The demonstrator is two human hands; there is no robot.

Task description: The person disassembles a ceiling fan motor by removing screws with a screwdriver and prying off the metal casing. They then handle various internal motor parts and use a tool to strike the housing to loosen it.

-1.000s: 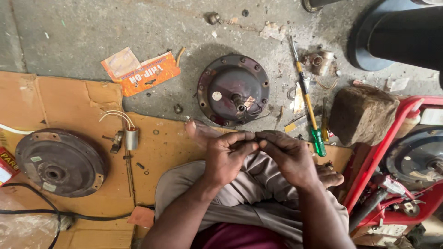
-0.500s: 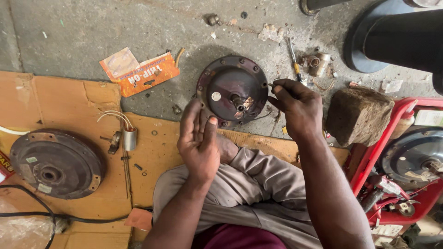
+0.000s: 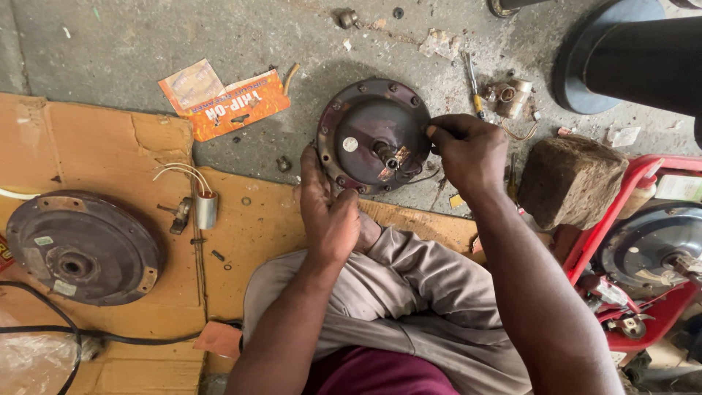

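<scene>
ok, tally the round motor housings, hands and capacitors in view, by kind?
Round motor housings: 3 (centre one, left one on cardboard, right one in the red frame)
Hands: 2 (left hand, right hand)
Silver capacitor: 1
Total: 6

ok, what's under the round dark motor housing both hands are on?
The motor housing lies on bare concrete floor, near the cardboard sheet. Left hand and right hand touch its rim. Whatever lies directly beneath is hidden.

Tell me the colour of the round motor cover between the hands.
Dark maroon-brown motor cover, seen in the head view.
</scene>
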